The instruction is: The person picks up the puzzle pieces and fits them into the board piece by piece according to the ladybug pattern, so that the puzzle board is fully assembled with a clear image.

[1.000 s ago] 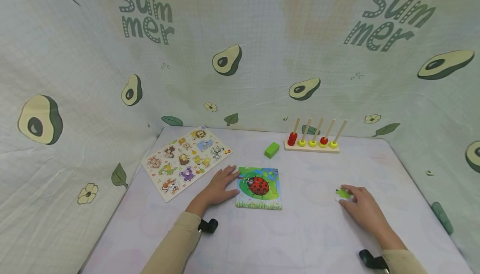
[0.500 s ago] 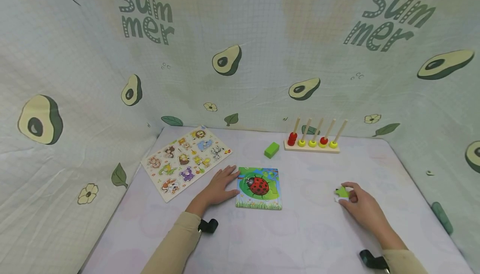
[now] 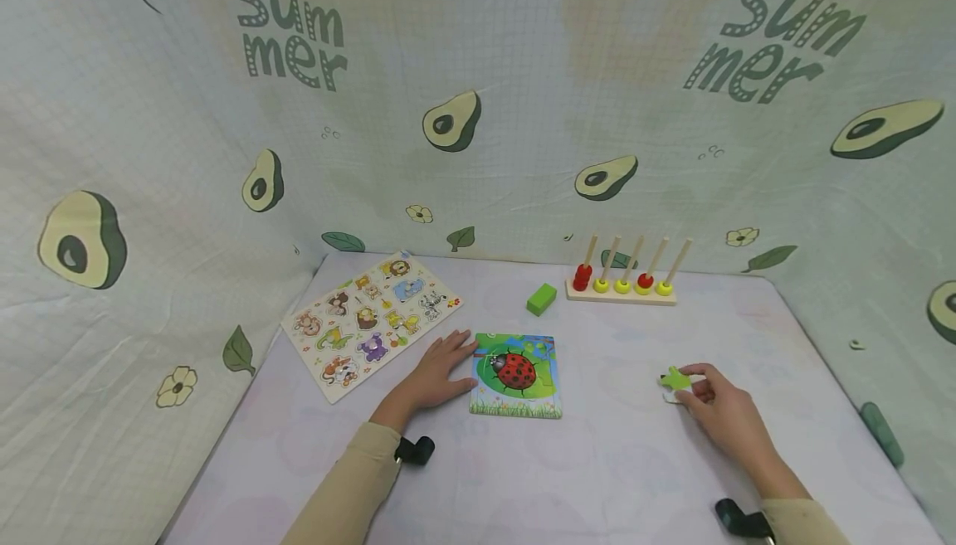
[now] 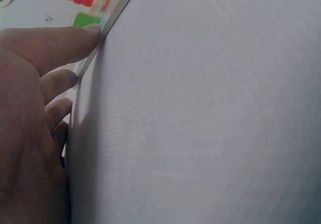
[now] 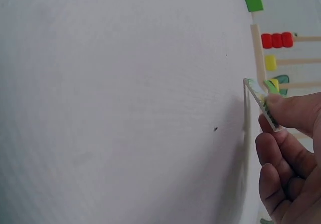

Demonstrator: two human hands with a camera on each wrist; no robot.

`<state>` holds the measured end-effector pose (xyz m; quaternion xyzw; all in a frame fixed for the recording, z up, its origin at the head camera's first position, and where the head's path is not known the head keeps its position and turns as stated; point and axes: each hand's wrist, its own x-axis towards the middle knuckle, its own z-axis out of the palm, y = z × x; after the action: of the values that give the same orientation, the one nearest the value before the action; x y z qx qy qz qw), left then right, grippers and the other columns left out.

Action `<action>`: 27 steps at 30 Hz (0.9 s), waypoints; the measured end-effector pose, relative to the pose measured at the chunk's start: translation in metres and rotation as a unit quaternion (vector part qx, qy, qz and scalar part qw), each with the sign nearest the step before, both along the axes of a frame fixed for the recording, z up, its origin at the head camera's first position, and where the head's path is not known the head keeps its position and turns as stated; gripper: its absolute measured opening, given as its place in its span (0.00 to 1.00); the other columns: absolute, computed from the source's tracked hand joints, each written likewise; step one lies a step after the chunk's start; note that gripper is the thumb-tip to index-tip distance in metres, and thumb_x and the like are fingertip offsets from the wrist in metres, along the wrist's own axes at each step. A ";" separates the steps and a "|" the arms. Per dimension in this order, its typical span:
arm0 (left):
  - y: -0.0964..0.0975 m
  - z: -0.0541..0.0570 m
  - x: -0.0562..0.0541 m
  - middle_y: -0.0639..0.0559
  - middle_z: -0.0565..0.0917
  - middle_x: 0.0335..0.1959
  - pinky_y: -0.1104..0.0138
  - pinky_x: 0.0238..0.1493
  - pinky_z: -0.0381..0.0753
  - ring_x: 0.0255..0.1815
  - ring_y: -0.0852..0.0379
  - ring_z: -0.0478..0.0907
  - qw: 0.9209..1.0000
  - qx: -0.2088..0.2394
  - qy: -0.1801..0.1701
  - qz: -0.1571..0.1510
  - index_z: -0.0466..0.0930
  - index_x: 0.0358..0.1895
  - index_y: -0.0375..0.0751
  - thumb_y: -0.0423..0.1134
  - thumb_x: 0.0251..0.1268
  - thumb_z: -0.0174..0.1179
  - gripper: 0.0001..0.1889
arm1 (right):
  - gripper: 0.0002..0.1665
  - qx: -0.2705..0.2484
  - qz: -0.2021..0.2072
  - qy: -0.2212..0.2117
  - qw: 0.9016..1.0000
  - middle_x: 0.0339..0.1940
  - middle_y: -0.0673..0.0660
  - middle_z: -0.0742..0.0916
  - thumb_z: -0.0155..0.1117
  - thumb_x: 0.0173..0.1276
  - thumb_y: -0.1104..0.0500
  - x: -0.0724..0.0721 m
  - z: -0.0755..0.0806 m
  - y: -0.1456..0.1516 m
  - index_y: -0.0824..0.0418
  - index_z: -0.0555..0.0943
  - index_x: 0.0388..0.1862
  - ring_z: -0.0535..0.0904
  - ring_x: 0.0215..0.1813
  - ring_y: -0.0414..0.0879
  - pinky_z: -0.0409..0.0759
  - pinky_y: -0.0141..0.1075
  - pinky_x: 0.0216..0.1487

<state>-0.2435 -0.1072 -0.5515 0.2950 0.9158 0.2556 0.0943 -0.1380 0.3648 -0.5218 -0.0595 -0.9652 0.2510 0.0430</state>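
Note:
My left hand (image 3: 435, 372) lies palm down with fingers spread, thumb and fingertips right at the left edge of a square ladybug puzzle (image 3: 515, 372). In the left wrist view the thumb (image 4: 70, 44) meets that edge. To the right, my right hand (image 3: 724, 412) pinches a small flat puzzle piece (image 3: 675, 381), green above and pale below, between thumb and fingers. The right wrist view shows this puzzle piece (image 5: 257, 94) tilted, its thin edge toward the camera, with the other fingers curled beneath the thumb.
A wooden board of animal pictures (image 3: 329, 389) lies at the back left. Behind the ladybug puzzle sits a green block (image 3: 541, 299). A peg stand (image 3: 620, 298) with red and yellow beads is at the back right. Patterned cloth (image 3: 523, 55) walls the table.
The puzzle piece has turned in my right hand's fingers and shifted slightly left, showing more of its green part. My left hand stays at the ladybug puzzle.

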 end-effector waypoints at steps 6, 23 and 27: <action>0.000 0.000 -0.001 0.48 0.54 0.83 0.53 0.83 0.39 0.84 0.47 0.43 1.000 -0.001 0.002 -0.001 0.61 0.80 0.47 0.54 0.73 0.59 0.36 | 0.21 0.001 0.000 -0.009 1.000 0.36 0.59 0.86 0.68 0.71 0.58 -0.001 0.004 0.000 0.64 0.76 0.59 0.79 0.33 0.47 0.74 0.36 0.28; -0.001 0.000 0.000 0.47 0.54 0.83 0.53 0.83 0.39 0.84 0.46 0.43 1.000 0.005 -0.001 -0.005 0.61 0.80 0.46 0.54 0.74 0.59 0.36 | 0.18 -0.048 0.024 0.017 0.998 0.34 0.55 0.87 0.68 0.71 0.60 -0.004 0.003 -0.018 0.62 0.79 0.58 0.77 0.32 0.44 0.74 0.31 0.26; 0.000 0.001 0.000 0.47 0.54 0.83 0.53 0.83 0.39 0.84 0.46 0.43 1.000 0.007 -0.002 -0.005 0.61 0.79 0.46 0.53 0.74 0.59 0.36 | 0.17 -0.071 0.029 0.017 0.997 0.37 0.56 0.88 0.68 0.71 0.60 -0.007 0.003 -0.026 0.62 0.80 0.57 0.81 0.35 0.45 0.76 0.30 0.27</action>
<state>-0.2435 -0.1077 -0.5503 0.2995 0.9124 0.2624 0.0952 -0.1446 0.3392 -0.5189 -0.0306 -0.9454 0.3210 0.0479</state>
